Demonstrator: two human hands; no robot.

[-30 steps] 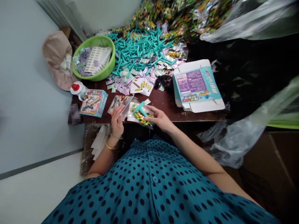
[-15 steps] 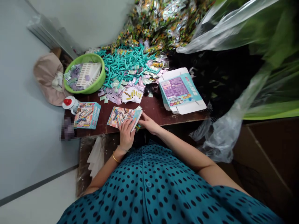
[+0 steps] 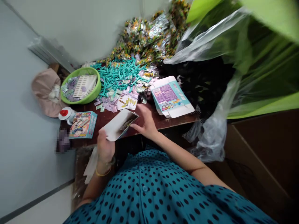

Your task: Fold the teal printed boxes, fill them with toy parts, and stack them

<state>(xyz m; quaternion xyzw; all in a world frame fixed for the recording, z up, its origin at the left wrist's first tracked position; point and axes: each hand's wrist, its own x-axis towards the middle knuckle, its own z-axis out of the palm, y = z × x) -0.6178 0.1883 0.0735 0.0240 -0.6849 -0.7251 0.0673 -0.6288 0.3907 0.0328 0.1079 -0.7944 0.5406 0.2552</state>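
Observation:
My left hand (image 3: 106,147) grips a small cardboard box (image 3: 115,125) by its lower left end, above the table's front edge. The box is tilted up, with a white flap standing out and its open end facing me. Something greenish lies inside, too blurred to name. On the box's right side my right hand (image 3: 148,124) has its fingers spread, the thumb close to the open edge; whether it touches the box I cannot tell. A closed printed box (image 3: 81,125) stands to the left. Flattened printed cartons (image 3: 167,96) lie to the right.
Turquoise sticks (image 3: 121,73) and small purple and green packets (image 3: 111,101) are heaped behind the hands. A green basin (image 3: 99,88) holds packets and sheets. A bottle with a red top (image 3: 64,113) stands left. Bagged colourful pieces (image 3: 144,34) and clear plastic (image 3: 212,133) lie farther out.
The box has tipped up and turned its open end toward me; before, its printed face showed. My left hand has moved left and down to its end, and my right hand's fingers have spread.

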